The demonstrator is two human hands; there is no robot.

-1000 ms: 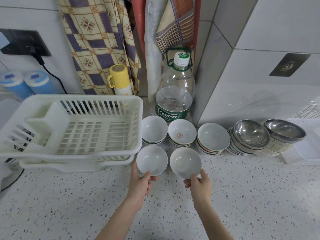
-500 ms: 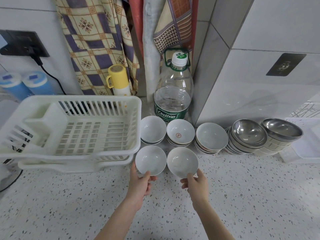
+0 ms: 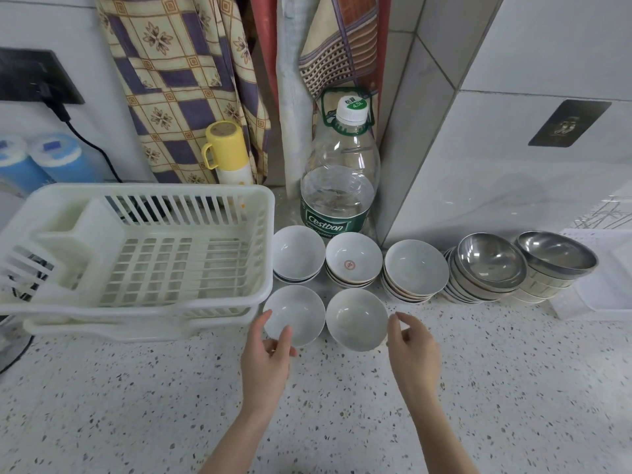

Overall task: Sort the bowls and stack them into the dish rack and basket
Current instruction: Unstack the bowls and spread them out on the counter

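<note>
Two single white bowls sit side by side on the speckled counter, just right of the white plastic dish rack. My left hand holds the left bowl at its near rim, thumb over the edge. My right hand hovers just right of the right bowl, fingers loosely curled and holding nothing. Behind them stand three stacks of white bowls. Two stacks of steel bowls stand further right. The rack holds no bowls.
A large water bottle and a yellow-capped flask stand against the wall behind the bowls. A clear plastic tray lies at the right edge. Blue containers and a power cord are at the far left. Patterned cloths hang above.
My right hand has let go of the right bowl and moved off to its right side. My left hand stays on the left bowl's rim. Both bowls now rest on the counter.
</note>
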